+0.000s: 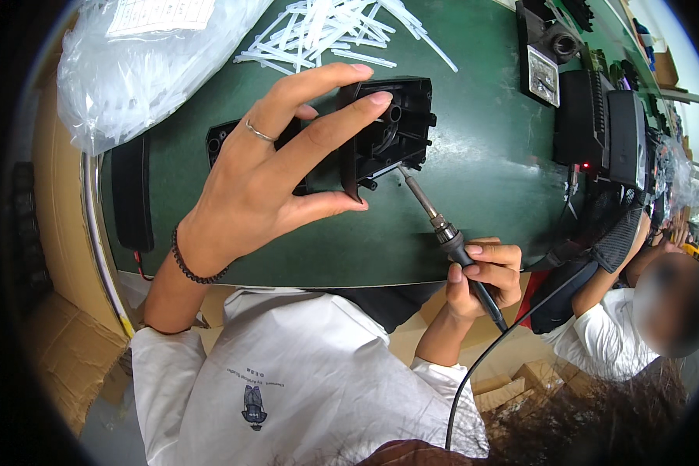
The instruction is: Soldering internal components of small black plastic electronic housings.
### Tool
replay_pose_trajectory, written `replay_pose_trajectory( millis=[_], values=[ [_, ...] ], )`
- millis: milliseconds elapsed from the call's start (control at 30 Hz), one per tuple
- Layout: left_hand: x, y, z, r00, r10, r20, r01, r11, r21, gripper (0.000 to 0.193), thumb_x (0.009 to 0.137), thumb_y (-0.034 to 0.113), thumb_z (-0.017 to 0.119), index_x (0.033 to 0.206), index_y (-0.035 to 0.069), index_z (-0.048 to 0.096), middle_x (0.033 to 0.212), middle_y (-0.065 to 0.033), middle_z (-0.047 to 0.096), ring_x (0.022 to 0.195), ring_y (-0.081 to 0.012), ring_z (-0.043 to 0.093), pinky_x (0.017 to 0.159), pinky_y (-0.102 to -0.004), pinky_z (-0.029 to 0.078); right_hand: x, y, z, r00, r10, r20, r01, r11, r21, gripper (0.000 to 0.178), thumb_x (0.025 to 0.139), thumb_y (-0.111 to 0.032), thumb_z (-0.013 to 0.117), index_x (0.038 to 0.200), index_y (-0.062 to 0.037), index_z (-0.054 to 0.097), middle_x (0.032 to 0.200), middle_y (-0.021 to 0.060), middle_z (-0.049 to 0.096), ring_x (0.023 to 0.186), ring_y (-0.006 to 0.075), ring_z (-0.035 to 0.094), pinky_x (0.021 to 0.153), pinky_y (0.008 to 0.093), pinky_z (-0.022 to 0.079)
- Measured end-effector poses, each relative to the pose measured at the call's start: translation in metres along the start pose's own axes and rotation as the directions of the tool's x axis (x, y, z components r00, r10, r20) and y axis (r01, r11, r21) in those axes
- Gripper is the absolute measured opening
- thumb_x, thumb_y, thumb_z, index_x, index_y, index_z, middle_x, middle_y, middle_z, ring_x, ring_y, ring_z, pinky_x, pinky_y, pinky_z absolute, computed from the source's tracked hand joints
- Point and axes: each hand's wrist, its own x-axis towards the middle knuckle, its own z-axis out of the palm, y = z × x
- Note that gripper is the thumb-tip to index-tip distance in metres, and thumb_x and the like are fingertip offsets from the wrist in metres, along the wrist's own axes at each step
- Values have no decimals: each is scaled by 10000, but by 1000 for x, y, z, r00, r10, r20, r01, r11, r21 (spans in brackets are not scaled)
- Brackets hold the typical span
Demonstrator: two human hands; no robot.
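My left hand (276, 151) grips a black plastic housing (412, 97) from its left side, thumb below and fingers over the upper edge. The housing's open inside shows round posts and a short dark wire. In my right hand (485, 272) is a soldering iron (446, 233), held like a pen by its dark handle. Its metal tip touches or nearly touches the housing's lower edge, beside a pale strip; I cannot tell which. A black cord (474, 365) runs from the handle's rear. Partly behind my left hand lies another black plastic part (216, 140).
Thin translucent tubes (326, 35) lie piled at the back of the green table (489, 147). A large clear bag (147, 78) fills the far left, above a black block (132, 194). A soldering station (582, 116) stands right, near a tip-cleaning holder (542, 74). A co-worker (598, 334) sits at right.
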Motion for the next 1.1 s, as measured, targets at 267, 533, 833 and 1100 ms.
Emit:
replay_pose_trajectory(
  millis=[267,533,833,1100],
  values=[
    [0,-2,0,1000,7,1,-8,1000,23,854,602,268,931,1387,69,658,1470,-126,553,1241,-276,560,853,-328,519,1,-1,1,998,-6,61,8,999,-39,283,796,-66,846,855,-47,570,947,134,625,690,205,632,612,325,542],
    [-1,-1,-1,1000,19,6,-19,999,47,833,617,286,922,1378,64,665,1469,-122,552,1258,-272,554,857,-329,518,3,-2,2,999,-3,32,3,1000,-8,237,728,2,846,823,-13,630,935,162,689,699,252,693,616,334,569],
    [-1,-1,0,1000,16,12,-16,998,53,837,611,287,921,1381,81,665,1463,-113,549,1260,-268,554,850,-331,519,4,-2,2,999,-12,44,12,1000,-10,224,717,23,828,820,-11,632,939,161,693,698,256,690,623,333,566],
    [-2,1,-1,1000,1,10,-1,999,36,831,616,284,923,1382,91,664,1457,-110,550,1258,-273,559,844,-337,522,4,-2,1,998,-19,59,19,1000,0,215,708,32,818,818,-11,638,945,155,697,701,258,686,619,330,558]
  ],
)
